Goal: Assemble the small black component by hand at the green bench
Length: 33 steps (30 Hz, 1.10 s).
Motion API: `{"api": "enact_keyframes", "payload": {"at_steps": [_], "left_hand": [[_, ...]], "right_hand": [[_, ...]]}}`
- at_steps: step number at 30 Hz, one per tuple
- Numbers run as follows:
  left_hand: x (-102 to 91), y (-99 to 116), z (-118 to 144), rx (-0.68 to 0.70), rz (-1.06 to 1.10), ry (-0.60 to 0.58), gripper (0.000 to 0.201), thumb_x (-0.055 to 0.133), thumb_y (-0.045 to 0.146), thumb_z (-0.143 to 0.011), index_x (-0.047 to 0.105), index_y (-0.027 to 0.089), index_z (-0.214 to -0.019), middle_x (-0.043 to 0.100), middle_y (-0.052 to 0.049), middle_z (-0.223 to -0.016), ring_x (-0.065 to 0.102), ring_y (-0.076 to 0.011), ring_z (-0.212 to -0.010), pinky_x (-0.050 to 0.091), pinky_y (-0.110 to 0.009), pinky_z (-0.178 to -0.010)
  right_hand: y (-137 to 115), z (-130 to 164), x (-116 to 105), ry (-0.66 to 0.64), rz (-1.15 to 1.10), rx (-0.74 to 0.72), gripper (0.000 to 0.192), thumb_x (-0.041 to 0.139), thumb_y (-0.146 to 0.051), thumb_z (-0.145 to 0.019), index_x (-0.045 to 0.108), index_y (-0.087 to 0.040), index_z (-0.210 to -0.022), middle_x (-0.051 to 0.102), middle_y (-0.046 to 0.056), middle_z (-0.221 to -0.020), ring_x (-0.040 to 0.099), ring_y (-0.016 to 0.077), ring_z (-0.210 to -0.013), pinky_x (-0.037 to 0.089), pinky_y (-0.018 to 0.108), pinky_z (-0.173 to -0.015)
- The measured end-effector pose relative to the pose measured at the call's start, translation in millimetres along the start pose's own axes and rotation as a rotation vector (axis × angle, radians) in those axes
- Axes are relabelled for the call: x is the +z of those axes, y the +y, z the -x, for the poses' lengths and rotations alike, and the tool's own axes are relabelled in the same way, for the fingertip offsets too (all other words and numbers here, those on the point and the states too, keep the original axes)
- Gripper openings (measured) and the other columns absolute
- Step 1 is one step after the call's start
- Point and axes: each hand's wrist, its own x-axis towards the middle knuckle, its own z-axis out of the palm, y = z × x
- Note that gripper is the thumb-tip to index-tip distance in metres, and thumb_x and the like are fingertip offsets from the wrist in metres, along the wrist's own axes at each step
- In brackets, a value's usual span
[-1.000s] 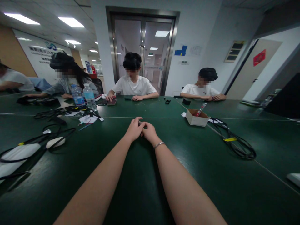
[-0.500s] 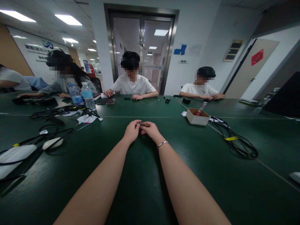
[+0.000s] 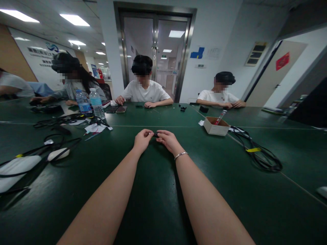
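Over the middle of the dark green table, my left hand and my right hand face each other at the fingertips. Between them is a small dark piece, too small for me to tell its kind. The fingers of both hands are pinched around it, the left from one end and the right from the other. A shiny bit shows at the left fingertips. On my right wrist sits a silver bracelet.
To the right stand an open cardboard box with a clear tube in it and a coiled black cable. Leftward lie tangled cables, two water bottles and a white mouse. Several people wearing headsets sit across the table.
My hands have moved slightly apart, the right one to the right, and more of the small dark piece shows between them. The view has shifted a little.
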Motion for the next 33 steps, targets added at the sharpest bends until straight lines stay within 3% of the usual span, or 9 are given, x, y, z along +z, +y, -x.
{"api": "enact_keyframes", "payload": {"at_steps": [9,16,26,33], "left_hand": [[-0.9,-0.6,0.0,-0.04,-0.026,0.037,0.035,0.052,0.051,-0.08,0.063,0.018,-0.086,0.062,-0.001,-0.066,0.057,-0.014,-0.061,0.043,-0.024,-0.057],[-0.4,-0.8,0.2,-0.076,-0.033,0.092,0.036,0.051,0.053,-0.081,0.055,0.019,-0.091,0.057,0.002,-0.055,0.053,-0.0124,-0.049,0.037,-0.023,-0.05],[-3.7,12.1,6.0,-0.09,-0.084,0.074,0.031,0.047,0.05,-0.084,0.053,0.019,-0.087,0.051,0.005,-0.049,0.05,-0.0123,-0.046,0.033,-0.023,-0.049],[-5.1,7.8,2.8,-0.103,-0.105,0.057,0.031,0.045,0.049,-0.085,0.055,0.019,-0.085,0.048,0.005,-0.045,0.048,-0.0123,-0.043,0.032,-0.023,-0.048]], "right_hand": [[-6.0,5.5,2.1,-0.01,-0.045,0.007,0.015,0.056,-0.001,-0.082,0.06,-0.014,-0.089,0.064,0.002,-0.076,0.063,0.0098,-0.061,0.057,0.023,-0.07],[-7.4,7.2,1.9,-0.029,-0.037,0.006,0.017,0.055,-0.001,-0.084,0.06,-0.014,-0.093,0.066,0.004,-0.08,0.066,0.0116,-0.065,0.058,0.024,-0.071],[-4.1,4.6,-1.9,-0.11,-0.06,0.005,0.017,0.061,-0.001,-0.079,0.065,-0.012,-0.091,0.068,0.005,-0.078,0.067,0.0141,-0.069,0.058,0.023,-0.068],[-2.4,2.5,-5.0,-0.163,-0.063,0.003,0.02,0.061,-0.001,-0.077,0.066,-0.014,-0.092,0.068,0.005,-0.083,0.068,0.0158,-0.072,0.058,0.023,-0.066]]}}
